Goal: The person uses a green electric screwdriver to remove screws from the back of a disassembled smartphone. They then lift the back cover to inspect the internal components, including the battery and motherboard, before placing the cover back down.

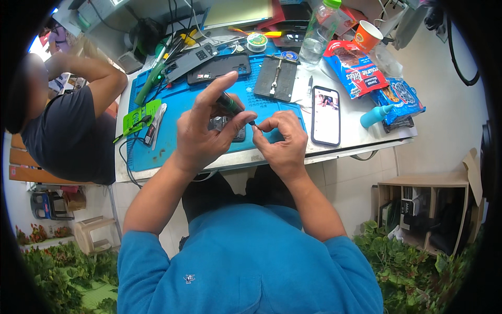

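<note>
Lettered red bag (357, 68), lettered blue bag (401, 100)

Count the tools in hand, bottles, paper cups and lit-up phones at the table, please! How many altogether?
Tools in hand: 1 (black-and-green tool, in the left hand)
Bottles: 2 (clear bottle, teal squeeze bottle)
Paper cups: 1 (orange-and-white cup)
Lit-up phones: 1 (white-screened phone)
Total: 5

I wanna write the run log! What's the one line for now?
left grip: holds screwdriver | right grip: pinched by screwdriver tip | nearby: lit smartphone, right of blue mat
</note>
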Demonstrator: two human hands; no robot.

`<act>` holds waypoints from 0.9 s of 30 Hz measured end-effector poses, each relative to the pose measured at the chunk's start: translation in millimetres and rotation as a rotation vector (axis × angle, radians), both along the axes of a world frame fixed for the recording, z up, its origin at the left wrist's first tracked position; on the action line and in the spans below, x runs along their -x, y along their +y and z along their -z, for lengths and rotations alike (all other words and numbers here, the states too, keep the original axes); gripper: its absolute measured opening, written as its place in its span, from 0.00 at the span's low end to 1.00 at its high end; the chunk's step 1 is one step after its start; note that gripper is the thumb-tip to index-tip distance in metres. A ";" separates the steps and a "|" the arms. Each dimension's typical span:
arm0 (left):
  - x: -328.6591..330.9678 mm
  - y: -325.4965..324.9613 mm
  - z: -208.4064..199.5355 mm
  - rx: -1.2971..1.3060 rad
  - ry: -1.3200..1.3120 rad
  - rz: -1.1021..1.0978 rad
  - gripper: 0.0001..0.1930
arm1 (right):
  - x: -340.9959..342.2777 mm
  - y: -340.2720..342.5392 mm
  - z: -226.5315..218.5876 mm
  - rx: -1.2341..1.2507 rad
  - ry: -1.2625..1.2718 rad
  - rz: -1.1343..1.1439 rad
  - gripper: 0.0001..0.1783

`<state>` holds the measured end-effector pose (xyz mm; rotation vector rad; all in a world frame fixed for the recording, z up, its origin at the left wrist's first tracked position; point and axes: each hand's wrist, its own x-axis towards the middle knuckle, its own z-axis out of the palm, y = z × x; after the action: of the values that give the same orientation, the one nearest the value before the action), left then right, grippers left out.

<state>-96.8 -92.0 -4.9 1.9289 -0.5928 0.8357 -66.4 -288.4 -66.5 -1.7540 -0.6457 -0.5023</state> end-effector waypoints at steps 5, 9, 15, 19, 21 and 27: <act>-0.5 -0.7 -3.1 -0.033 -0.014 -0.003 0.41 | -0.2 -1.0 0.3 0.004 0.004 -0.002 0.10; 0.1 1.9 -4.2 -0.085 -0.035 -0.005 0.41 | 0.2 -0.4 -0.1 0.008 -0.004 -0.005 0.10; 1.6 10.0 -10.5 -0.303 -0.087 0.104 0.42 | -0.5 -0.5 -0.5 0.043 -0.004 -0.016 0.09; -0.3 11.4 -13.8 -0.338 -0.104 0.173 0.43 | -1.4 0.4 0.9 0.062 -0.015 -0.013 0.09; 0.3 12.6 -14.4 -0.332 -0.085 0.175 0.44 | -0.8 -0.3 1.5 0.091 -0.008 -0.020 0.10; 7.8 30.0 -4.5 -0.231 0.031 0.069 0.45 | -1.3 2.1 -9.9 0.224 -0.062 -0.090 0.34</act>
<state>-104.6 -62.0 -0.4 2.1121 -0.7608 0.7180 -65.1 -286.3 -56.5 -1.9144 -0.8483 -0.4366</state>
